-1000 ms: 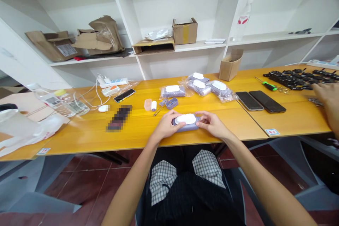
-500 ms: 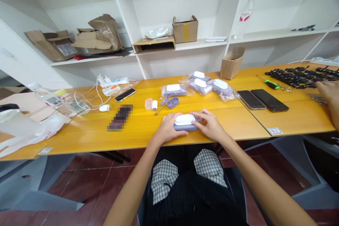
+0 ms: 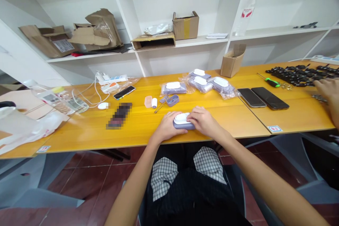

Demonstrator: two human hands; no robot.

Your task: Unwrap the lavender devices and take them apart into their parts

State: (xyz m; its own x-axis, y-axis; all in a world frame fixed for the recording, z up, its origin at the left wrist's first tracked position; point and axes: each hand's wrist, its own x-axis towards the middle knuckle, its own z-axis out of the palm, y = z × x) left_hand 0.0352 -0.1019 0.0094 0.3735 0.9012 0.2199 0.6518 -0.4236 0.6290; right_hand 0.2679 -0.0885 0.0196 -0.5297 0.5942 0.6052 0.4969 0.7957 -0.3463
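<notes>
A lavender-grey oblong case with a white domed top (image 3: 182,122) sits on the yellow wooden worktop (image 3: 233,122) near its front edge, directly between your hands. Your left hand (image 3: 168,128) wraps its left end, with the fingers (image 3: 177,115) touching the white top. Your right hand (image 3: 202,120) comes over its right end, and those fingers (image 3: 192,112) lie across the top, hiding part of it. Just beyond the case are a small lavender tray (image 3: 172,100), a white cylinder (image 3: 154,103) and a translucent pink cup (image 3: 148,101). Farther back lie four similar cases in clear plastic bags (image 3: 173,88).
</notes>
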